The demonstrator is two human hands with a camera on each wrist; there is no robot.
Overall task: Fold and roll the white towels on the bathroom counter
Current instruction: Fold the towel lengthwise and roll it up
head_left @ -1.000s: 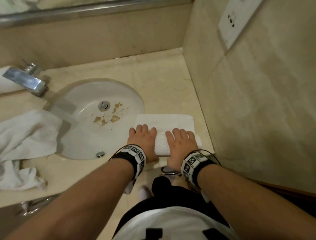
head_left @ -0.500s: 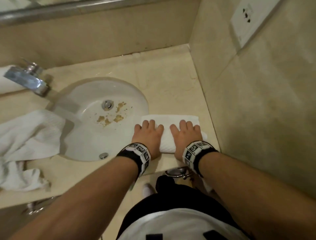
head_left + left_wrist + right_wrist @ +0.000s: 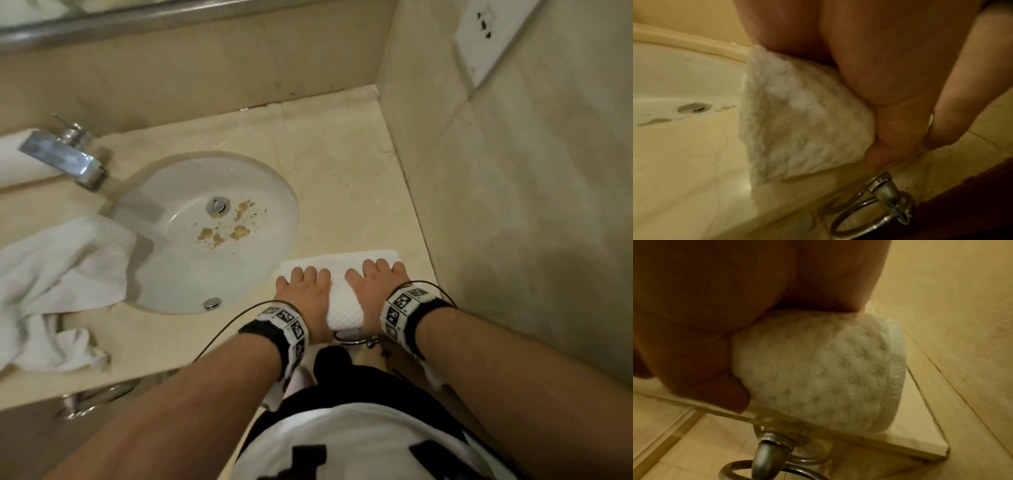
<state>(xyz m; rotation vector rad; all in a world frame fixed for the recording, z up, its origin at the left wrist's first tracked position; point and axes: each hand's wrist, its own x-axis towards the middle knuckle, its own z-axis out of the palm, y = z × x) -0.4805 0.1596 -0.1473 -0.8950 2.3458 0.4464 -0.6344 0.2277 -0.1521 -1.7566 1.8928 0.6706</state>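
A white waffle-textured towel (image 3: 344, 301) lies at the front right of the counter (image 3: 342, 178), mostly rolled up, with a short flat strip left beyond the fingers. Both hands lie side by side on the roll. My left hand (image 3: 303, 287) wraps its left half, fingers curled over the top and thumb against the near side. My right hand (image 3: 375, 284) grips the right half the same way. The left wrist view shows the towel's (image 3: 797, 121) left end under my palm (image 3: 879, 65). In the right wrist view the roll's (image 3: 818, 369) right end sits at the counter edge.
The stained sink basin (image 3: 164, 274) and faucet (image 3: 61, 161) lie to the left. A crumpled white towel (image 3: 58, 281) lies left of the sink. The tiled wall (image 3: 513, 205) stands close on the right. A metal towel ring (image 3: 352, 339) hangs below the counter edge.
Both hands have rolled the towel away from me. The roll has grown thicker and the flat strip beyond the fingers has become shorter.
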